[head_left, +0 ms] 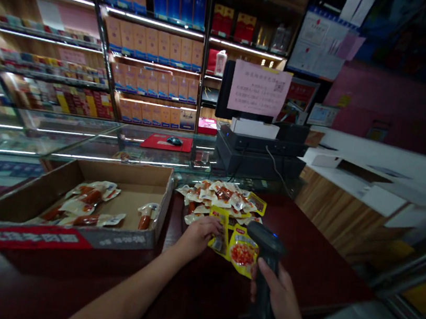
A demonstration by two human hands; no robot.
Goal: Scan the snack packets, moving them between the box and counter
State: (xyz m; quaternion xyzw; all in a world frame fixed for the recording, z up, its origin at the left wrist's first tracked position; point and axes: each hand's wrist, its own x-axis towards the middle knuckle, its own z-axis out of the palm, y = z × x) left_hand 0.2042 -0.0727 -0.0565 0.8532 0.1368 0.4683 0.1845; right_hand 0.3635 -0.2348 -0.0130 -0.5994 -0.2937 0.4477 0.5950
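My right hand [282, 292] is wrapped round the handle of a black barcode scanner [268, 241], its head tilted over the counter. My left hand [198, 237] has its fingers closed on the edge of a small yellow snack packet [219, 242]. Just right of that packet lies a second yellow packet [243, 251] with red food printed on it, close below the scanner head. Behind both is a heap of clear vacuum-packed brown snacks [224, 194], with another yellow packet [257, 203] at its right end.
An open cardboard box [106, 242] with several vacuum-packed snacks stands left on the dark red counter [311, 247]. Behind are a monitor with a pink sheet [258, 89], a black cash drawer [257, 152] and a mouse [175, 141] on a red mat. Shelves of boxes line the wall.
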